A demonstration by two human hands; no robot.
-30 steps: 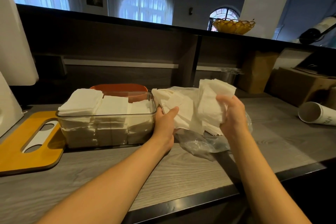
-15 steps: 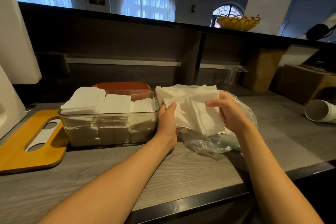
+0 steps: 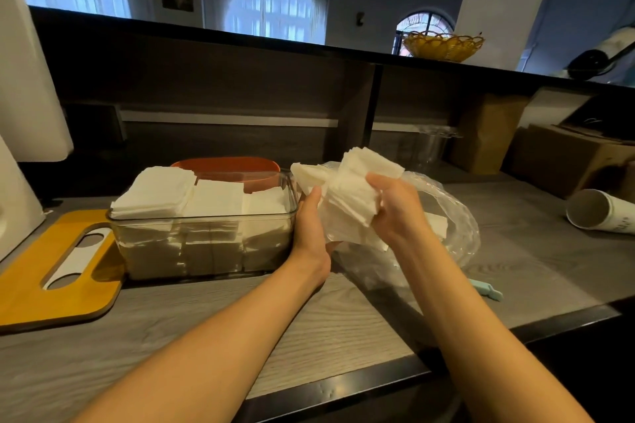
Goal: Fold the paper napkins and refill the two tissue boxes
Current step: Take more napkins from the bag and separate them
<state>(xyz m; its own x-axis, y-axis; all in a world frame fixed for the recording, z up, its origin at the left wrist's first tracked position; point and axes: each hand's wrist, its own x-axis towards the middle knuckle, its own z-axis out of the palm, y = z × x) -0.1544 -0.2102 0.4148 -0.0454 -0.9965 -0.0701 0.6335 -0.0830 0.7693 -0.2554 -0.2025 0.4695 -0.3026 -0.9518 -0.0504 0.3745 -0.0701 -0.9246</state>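
The napkins [image 3: 347,203] are judged very light, soft and limp, prone to fanning apart and tearing; best taken by pinching the whole wad across its middle, edges aligned. They appear as a loose, crumpled white bundle, corners splayed, held above the counter [image 3: 309,326] just right of the clear tissue box [image 3: 206,240], over a plastic bag [image 3: 450,216]. The right hand [image 3: 395,213] grips the bundle from the right; the left hand [image 3: 311,230] supports it from beneath, thumb up against the paper. The box holds three stacks of folded white napkins, nearly full.
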